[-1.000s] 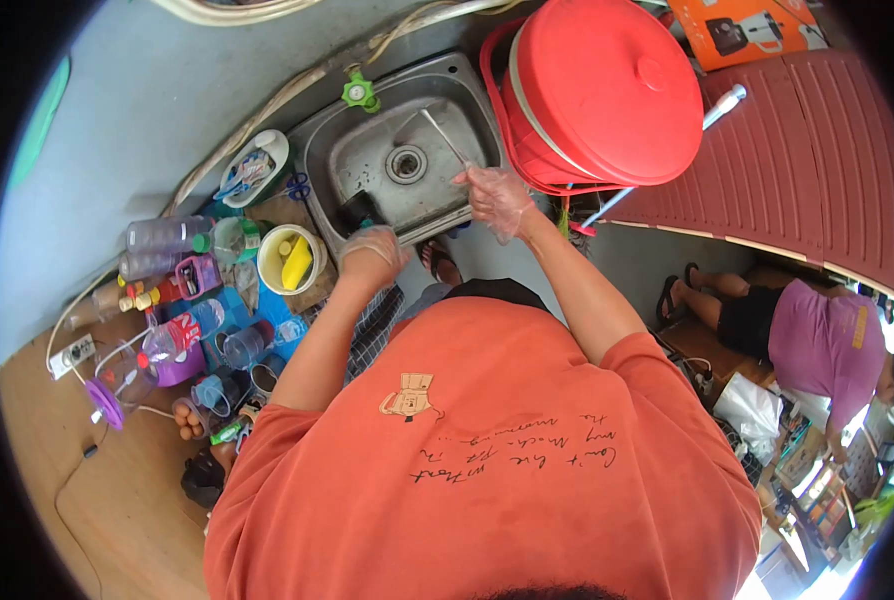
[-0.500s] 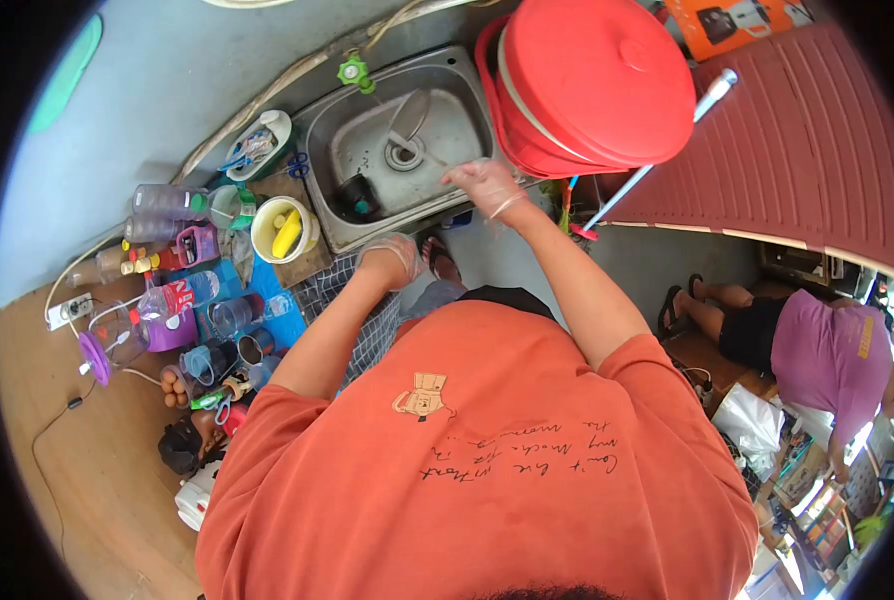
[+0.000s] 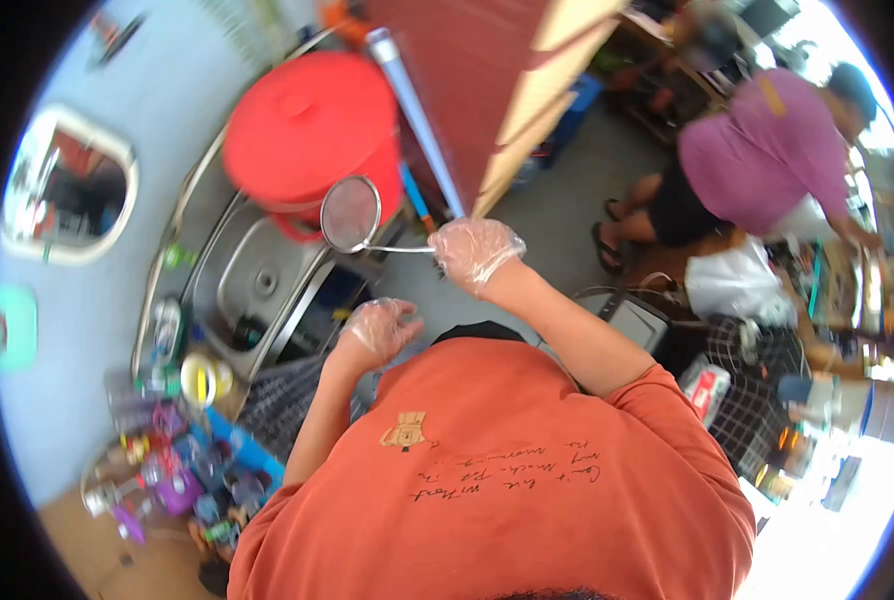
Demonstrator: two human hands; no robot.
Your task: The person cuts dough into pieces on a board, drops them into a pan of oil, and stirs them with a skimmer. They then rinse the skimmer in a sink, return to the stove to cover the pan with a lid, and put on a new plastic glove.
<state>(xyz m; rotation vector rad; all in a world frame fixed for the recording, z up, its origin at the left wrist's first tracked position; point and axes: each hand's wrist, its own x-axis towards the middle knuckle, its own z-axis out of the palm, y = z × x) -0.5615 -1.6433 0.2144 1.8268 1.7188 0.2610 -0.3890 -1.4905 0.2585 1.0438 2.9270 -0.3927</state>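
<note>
A round mesh strainer (image 3: 351,213) is up in the air, to the right of the sink (image 3: 239,256) in the view, its mesh end passing in front of the lidded red bucket (image 3: 307,130) just beside the sink. The gloved right hand (image 3: 475,250), farther right of the sink, has its fingers closed around the strainer's thin handle. The gloved left hand (image 3: 375,332), nearer the sink, holds nothing, fingers loosely bent and apart. A dark item (image 3: 252,332) lies in the sink; a white tub (image 3: 207,380) with yellow things inside stands near its lower-left end.
</note>
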